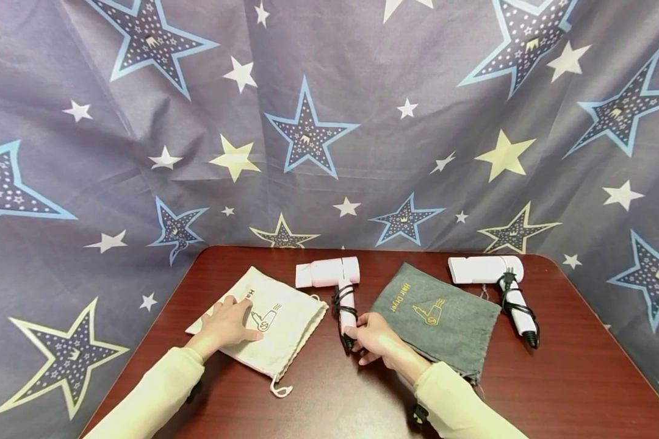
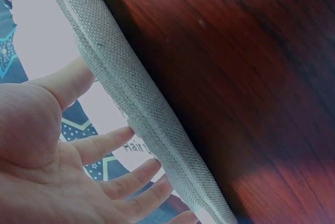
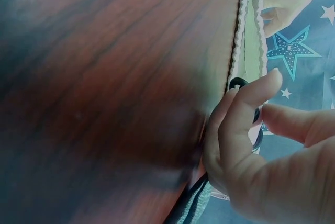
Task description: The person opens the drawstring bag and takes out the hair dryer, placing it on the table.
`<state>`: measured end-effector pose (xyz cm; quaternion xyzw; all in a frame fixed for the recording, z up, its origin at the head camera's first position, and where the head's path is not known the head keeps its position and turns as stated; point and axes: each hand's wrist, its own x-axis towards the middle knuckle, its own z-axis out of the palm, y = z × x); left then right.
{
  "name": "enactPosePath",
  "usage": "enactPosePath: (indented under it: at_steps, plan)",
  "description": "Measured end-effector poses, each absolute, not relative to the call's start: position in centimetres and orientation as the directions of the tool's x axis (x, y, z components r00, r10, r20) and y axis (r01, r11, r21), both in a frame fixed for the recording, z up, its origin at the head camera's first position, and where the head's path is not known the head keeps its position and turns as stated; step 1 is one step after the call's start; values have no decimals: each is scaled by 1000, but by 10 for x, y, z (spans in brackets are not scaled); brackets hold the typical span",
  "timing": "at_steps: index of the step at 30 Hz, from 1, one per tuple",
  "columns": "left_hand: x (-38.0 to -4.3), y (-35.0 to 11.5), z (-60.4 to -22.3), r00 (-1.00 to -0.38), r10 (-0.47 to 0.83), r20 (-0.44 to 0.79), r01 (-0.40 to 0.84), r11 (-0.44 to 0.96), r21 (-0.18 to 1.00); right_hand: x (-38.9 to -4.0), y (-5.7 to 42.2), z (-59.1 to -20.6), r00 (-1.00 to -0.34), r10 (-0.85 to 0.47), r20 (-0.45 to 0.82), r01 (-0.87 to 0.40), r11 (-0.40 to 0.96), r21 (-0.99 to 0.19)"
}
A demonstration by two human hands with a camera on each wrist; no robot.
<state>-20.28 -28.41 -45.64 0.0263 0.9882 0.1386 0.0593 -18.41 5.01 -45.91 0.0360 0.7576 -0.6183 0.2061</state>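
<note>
My left hand [image 1: 226,324] rests on a cream drawstring pouch [image 1: 285,299] printed with a hair dryer picture, its fingers spread over the cloth. In the left wrist view, the fingers [image 2: 141,179] lie along the edge of the cream pouch [image 2: 131,72]. A pink hair dryer [image 1: 326,272] lies right of that pouch, with a black cord [image 1: 345,299] wound round its handle. My right hand [image 1: 378,336] holds the lower end of this handle between thumb and curled fingers. The right wrist view shows the fingers [image 3: 235,130] bent beside the black cord, hiding most of the handle.
A grey drawstring pouch [image 1: 450,317] marked "Hair Dryer" lies beside the right forearm. Farther right is a white hair dryer [image 1: 480,269] with its cord wrapped. All lie on a reddish-brown wooden table [image 1: 329,396], backed by a star-patterned curtain [image 1: 329,195].
</note>
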Motion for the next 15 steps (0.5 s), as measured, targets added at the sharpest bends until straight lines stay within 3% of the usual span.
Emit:
enactPosePath:
  at_steps: [9,15]
  plan:
    - [-204,-289,-458,-989,82,-121,45,960,277,-180,54,-454,-935,-202,-291,227,289,-930]
    - [-204,-283,-454,-991,126,-46,100,925,367,-175,78,-443,-982,-186,-20,-78,503,-861]
